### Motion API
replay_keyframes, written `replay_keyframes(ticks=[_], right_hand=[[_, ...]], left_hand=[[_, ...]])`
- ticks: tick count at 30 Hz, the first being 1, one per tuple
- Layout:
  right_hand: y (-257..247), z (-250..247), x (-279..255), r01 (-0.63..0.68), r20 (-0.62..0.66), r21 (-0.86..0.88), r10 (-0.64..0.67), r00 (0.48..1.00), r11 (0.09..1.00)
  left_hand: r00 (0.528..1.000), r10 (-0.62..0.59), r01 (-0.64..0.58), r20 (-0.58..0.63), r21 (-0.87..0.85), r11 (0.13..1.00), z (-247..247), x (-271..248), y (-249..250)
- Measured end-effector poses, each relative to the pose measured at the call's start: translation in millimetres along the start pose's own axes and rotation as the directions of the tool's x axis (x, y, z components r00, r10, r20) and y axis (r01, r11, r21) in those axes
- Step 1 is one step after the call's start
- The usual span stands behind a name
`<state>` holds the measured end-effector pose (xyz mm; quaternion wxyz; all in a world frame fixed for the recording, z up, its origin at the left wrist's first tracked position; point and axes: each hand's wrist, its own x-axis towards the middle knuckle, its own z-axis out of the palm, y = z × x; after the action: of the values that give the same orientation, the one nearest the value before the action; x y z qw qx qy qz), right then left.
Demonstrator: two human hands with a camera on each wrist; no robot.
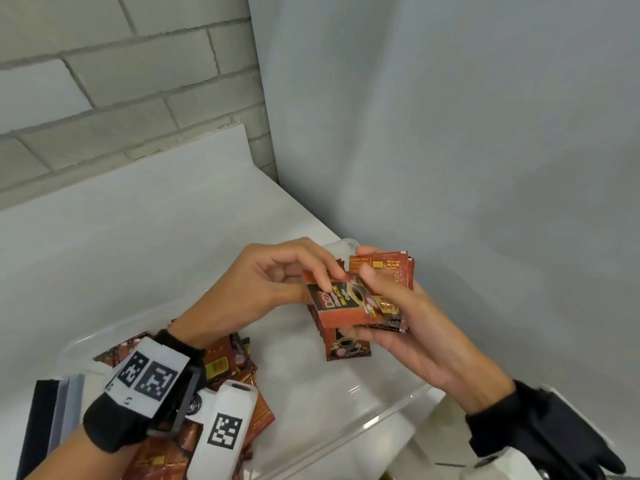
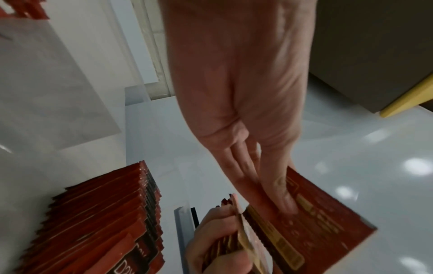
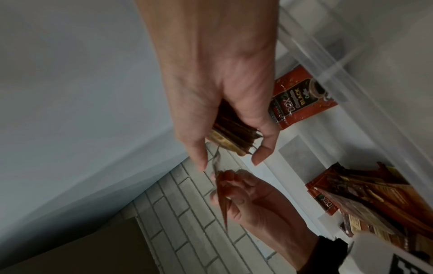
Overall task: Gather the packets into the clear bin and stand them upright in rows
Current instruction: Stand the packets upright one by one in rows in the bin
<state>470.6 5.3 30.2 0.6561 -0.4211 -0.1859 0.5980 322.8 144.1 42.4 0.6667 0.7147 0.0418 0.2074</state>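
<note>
A clear bin sits on the white table. Loose red coffee packets lie heaped at its left end. A row of upright packets stands at its far right end, also seen in the left wrist view. Above that row my right hand grips a stack of packets between thumb and fingers. My left hand pinches a single packet lying across the top of that stack. Seen edge-on in the right wrist view, the single packet sits just beyond the stack.
A grey wall rises close on the right and a brick wall at the back. A dark flat object stands by the bin's left end. Bare white table stretches behind the bin.
</note>
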Motion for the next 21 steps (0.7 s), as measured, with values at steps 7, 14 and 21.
replay_keyframes(ticks=[7,14,21], right_hand=[[1.4,-2.5,0.4,0.062,-0.006,0.053,-0.062,0.998,0.997],[1.3,-3.7,-0.1,0.186,-0.084,0.100,-0.178,0.980,0.977],[2.2,-1.1,-3.3,0.323,-0.140,0.115,-0.307,0.941,0.939]], left_hand=[[0.989,-0.061,0.084,-0.133,0.174,0.981,3.3,1.8,-0.5],[0.950,-0.308,0.309,-0.042,0.019,0.951,7.2,1.7,4.0],[0.977,-0.214,0.204,-0.013,0.364,0.909,-7.1,2.4,23.4]])
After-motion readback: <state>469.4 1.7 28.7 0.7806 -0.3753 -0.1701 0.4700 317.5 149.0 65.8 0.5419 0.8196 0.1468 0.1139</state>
